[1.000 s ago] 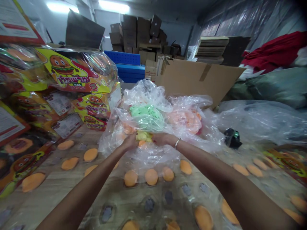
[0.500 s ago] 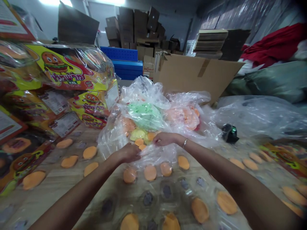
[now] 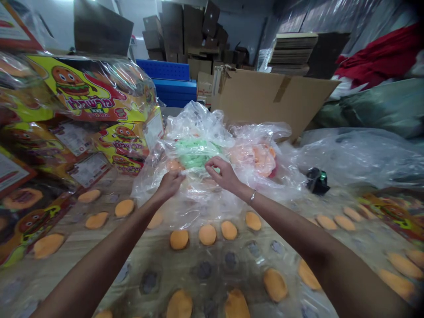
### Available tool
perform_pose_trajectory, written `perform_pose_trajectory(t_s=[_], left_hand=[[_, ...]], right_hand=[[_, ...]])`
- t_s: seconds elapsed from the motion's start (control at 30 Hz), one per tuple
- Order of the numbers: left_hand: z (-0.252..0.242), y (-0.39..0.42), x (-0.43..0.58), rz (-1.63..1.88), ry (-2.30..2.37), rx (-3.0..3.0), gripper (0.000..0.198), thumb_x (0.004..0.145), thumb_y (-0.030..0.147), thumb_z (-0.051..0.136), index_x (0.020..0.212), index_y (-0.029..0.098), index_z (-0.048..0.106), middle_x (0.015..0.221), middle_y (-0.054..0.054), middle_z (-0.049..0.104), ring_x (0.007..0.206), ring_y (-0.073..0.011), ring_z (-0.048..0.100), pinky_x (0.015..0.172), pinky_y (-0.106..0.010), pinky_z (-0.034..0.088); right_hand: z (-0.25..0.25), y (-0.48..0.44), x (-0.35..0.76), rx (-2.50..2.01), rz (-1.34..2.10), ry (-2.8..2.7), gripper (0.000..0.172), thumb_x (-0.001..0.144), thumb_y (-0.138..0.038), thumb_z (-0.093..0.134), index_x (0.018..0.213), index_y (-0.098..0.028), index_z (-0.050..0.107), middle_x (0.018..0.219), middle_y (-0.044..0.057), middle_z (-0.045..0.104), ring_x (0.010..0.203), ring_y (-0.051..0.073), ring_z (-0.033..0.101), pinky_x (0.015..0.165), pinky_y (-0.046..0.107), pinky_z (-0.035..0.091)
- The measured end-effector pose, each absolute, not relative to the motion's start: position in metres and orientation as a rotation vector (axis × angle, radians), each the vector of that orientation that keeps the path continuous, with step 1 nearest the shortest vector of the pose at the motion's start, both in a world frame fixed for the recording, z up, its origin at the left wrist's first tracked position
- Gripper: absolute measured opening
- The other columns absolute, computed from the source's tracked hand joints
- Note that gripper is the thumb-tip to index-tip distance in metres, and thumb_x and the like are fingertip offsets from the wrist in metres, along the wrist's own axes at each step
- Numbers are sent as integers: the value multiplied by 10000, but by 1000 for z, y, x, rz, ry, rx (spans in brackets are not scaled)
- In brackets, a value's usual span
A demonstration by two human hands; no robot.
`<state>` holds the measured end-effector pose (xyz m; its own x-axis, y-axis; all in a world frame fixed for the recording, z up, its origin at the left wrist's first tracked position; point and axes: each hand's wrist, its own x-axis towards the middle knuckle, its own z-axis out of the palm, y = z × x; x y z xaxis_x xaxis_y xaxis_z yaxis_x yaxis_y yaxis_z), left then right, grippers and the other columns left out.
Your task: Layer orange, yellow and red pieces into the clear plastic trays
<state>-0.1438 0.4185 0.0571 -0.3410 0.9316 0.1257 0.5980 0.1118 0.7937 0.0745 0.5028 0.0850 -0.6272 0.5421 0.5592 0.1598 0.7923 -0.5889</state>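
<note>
A clear plastic bag (image 3: 198, 210) lies crumpled at the middle of the table, with green pieces (image 3: 195, 152) showing through it. My left hand (image 3: 170, 183) is closed on the bag's near edge, at its left side. Across from it, my right hand (image 3: 225, 174) is bent in a pinch at the plastic in front of the green pieces; its fingertips are hard to make out. Right of them sits another clear bag with pale orange pieces (image 3: 255, 159). Flat orange pieces (image 3: 207, 234) lie in rows on the table closer to me.
Wrapped burger-print boxes (image 3: 99, 92) are stacked at the left. A large cardboard box (image 3: 271, 97) stands behind the bags. On the right are a small black device (image 3: 318, 181), loose plastic sheeting (image 3: 361, 152) and another printed box (image 3: 394, 212). Dark discs (image 3: 204, 270) dot the table among the orange pieces.
Both hands have moved up and away from me and slightly apart. The plastic is drawn over the yellow and orange pieces that showed at the bag's opening.
</note>
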Motion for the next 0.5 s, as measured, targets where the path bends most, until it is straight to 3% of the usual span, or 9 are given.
perform_pose_trajectory(t_s=[0.1, 0.17, 0.27, 0.3, 0.4, 0.5], left_hand=[[65, 441, -143, 1226, 1908, 1238, 230, 663, 400, 536, 601, 179, 529, 535, 25, 471, 524, -140, 438, 513, -261, 323], [73, 455, -144, 1230, 1888, 1168, 205, 619, 370, 573, 604, 168, 542, 546, 17, 494, 531, -138, 451, 524, -261, 346], [91, 462, -149, 1164, 1864, 1200, 262, 623, 408, 617, 662, 149, 600, 637, -29, 586, 631, -174, 539, 603, -282, 421], [99, 460, -150, 1142, 1839, 1239, 335, 661, 465, 604, 743, 142, 640, 733, -59, 640, 713, -205, 582, 655, -303, 452], [116, 440, -144, 1046, 1722, 1540, 614, 747, 607, 547, 1177, 176, 628, 1227, -127, 632, 1118, -301, 574, 903, -397, 465], [113, 424, -131, 908, 1653, 1971, 877, 591, 550, 746, 1360, 199, 509, 1419, -129, 507, 1297, -351, 452, 1042, -450, 389]], right_hand=[[87, 470, 90, -212, 595, -2545, 380, 867, -403, 609, 1161, -163, 586, 1090, 102, 619, 1018, 213, 569, 890, 330, 444], [81, 462, 98, -250, 510, -2717, 465, 809, -362, 667, 1220, -167, 567, 1125, 115, 623, 1046, 240, 560, 895, 350, 435], [78, 482, 101, -612, 521, -2578, 152, 828, -208, 546, 937, -165, 644, 838, 46, 643, 820, 184, 574, 756, 287, 424], [82, 494, 99, -717, 582, -2433, 120, 828, -187, 510, 836, -165, 628, 742, 18, 608, 737, 159, 551, 699, 264, 405], [107, 525, 82, -792, 841, -1959, 135, 824, -231, 494, 715, -171, 548, 606, -37, 476, 593, 113, 453, 573, 229, 334], [135, 527, 55, -658, 1096, -1740, 182, 834, -325, 513, 725, -180, 526, 591, -56, 412, 548, 92, 394, 520, 214, 300]])
